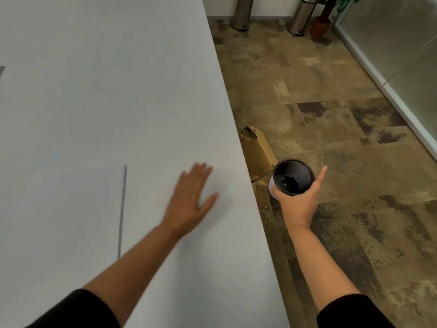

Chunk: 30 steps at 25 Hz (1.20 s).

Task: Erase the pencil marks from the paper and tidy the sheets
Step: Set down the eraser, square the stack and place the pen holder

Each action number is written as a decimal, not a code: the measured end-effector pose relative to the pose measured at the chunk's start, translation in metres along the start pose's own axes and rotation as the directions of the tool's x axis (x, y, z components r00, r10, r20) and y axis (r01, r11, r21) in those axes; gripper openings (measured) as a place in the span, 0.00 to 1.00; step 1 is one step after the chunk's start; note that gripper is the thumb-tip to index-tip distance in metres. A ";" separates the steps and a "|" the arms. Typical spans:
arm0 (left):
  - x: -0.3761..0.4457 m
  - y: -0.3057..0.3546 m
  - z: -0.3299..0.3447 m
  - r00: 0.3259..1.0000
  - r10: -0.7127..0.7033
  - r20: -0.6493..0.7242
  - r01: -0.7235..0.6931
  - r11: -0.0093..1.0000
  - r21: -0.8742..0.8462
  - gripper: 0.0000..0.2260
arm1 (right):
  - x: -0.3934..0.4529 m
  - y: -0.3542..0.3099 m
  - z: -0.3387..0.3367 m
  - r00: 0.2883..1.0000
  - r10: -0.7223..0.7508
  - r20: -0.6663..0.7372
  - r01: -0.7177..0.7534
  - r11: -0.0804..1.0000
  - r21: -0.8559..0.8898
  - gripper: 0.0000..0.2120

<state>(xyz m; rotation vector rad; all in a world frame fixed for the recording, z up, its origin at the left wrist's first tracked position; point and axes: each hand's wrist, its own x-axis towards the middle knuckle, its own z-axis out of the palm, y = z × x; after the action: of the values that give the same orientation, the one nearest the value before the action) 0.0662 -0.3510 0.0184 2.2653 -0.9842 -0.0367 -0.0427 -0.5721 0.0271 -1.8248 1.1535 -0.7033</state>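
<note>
My left hand (191,197) lies flat and blurred on the white table (106,91), palm down, fingers spread, close to the table's right edge. My right hand (299,200) is out past that edge, over the floor, gripping a round black cup (293,177) with a white base; its open mouth faces up and something dark lies inside. A white sheet of paper (59,209) lies on the table left of my left hand, its right edge showing as a thin grey line. No pencil marks or eraser can be made out.
A crumpled cardboard box (256,152) sits on the patterned floor against the table's side. Two steel bins (242,13) (301,15) and a potted plant (321,24) stand at the far wall. A frosted glass partition (390,43) runs along the right.
</note>
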 end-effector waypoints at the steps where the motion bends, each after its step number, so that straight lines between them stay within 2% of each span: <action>1: -0.006 -0.024 -0.016 0.996 -0.066 -0.059 0.069 0.995 0.065 0.33 | 0.001 -0.015 0.005 0.999 -0.033 -0.011 0.034 0.998 0.046 0.56; 3: -0.022 -0.061 -0.049 0.967 -0.228 -0.117 0.244 0.959 0.143 0.33 | -0.003 -0.047 0.024 0.995 -0.101 0.017 0.098 0.984 0.147 0.56; 6: -0.052 -0.090 -0.085 0.897 -0.428 -0.108 0.441 0.880 0.177 0.31 | -0.020 -0.085 0.065 0.968 -0.195 0.158 0.152 0.957 0.246 0.56; 9: -0.077 -0.103 -0.104 0.865 -0.493 -0.092 0.501 0.836 0.224 0.30 | -0.045 -0.104 0.105 0.915 -0.233 0.328 0.165 0.961 0.224 0.56; 12: -0.099 -0.112 -0.114 0.847 -0.524 -0.088 0.530 0.818 0.225 0.33 | -0.064 -0.112 0.131 0.895 -0.222 0.388 0.155 0.968 0.198 0.56; 21: -0.122 -0.139 -0.127 0.836 -0.547 -0.036 0.541 0.812 0.219 0.34 | -0.083 -0.123 0.165 0.917 -0.193 0.350 0.151 0.978 0.144 0.54; 25: -0.123 -0.149 -0.134 0.824 -0.564 -0.047 0.563 0.809 0.171 0.29 | -0.086 -0.129 0.166 0.926 -0.150 0.347 0.117 0.987 0.115 0.56; 27: -0.125 -0.153 -0.144 0.769 -0.625 -0.138 0.638 0.763 0.103 0.29 | -0.099 -0.131 0.158 0.950 -0.147 0.276 0.119 0.986 0.117 0.57; 30: -0.134 -0.160 -0.164 0.596 -0.742 -0.306 0.770 0.636 -0.042 0.28 | -0.159 -0.114 0.151 0.982 -0.138 0.130 0.125 0.986 0.108 0.45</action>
<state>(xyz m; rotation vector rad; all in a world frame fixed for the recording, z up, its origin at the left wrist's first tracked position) 0.1183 -0.0905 0.0240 2.5164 0.2116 -0.0142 0.0604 -0.3487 0.0496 -1.8469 0.8994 -0.6863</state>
